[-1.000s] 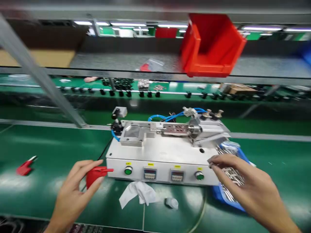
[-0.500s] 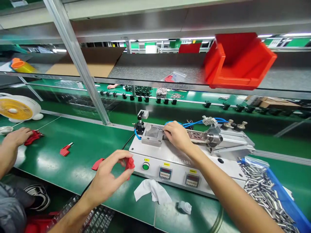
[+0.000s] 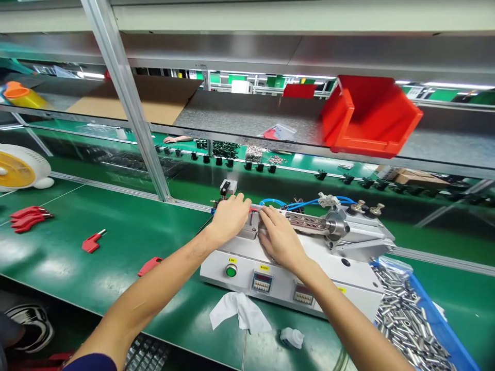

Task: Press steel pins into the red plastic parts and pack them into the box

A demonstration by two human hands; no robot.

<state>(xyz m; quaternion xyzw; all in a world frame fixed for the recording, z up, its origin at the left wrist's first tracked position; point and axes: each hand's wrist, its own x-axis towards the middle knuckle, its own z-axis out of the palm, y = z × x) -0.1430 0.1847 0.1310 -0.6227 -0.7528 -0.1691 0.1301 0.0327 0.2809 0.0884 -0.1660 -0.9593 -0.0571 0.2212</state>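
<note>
My left hand [image 3: 229, 217] is curled over the metal fixture block [image 3: 249, 233] on top of a white machine box [image 3: 328, 281]. A red plastic piece [image 3: 256, 207] shows as a thin strip between my hands, mostly hidden under the left fingers. My right hand [image 3: 280, 238] lies on the machine top, its fingers pressed together with the tips at the end of that red strip. A perforated metal rod and a pneumatic cylinder [image 3: 340, 226] with blue hoses [image 3: 297, 204] run to the right of the fixture.
A blue tray [image 3: 444, 335] of metal tubes sits at the right. Loose red pieces [image 3: 92, 242] lie on the green mat, with a pile [image 3: 29, 216] at far left. A white cloth [image 3: 240, 312] and a small bottle [image 3: 292, 337] lie in front. A red bin [image 3: 367, 116] is on the shelf, a fan [image 3: 19, 167] at the left.
My left hand carried the red piece from the mat up to the fixture. My right hand stayed at the fixture, shifting slightly right. The other person's hand at the left is gone.
</note>
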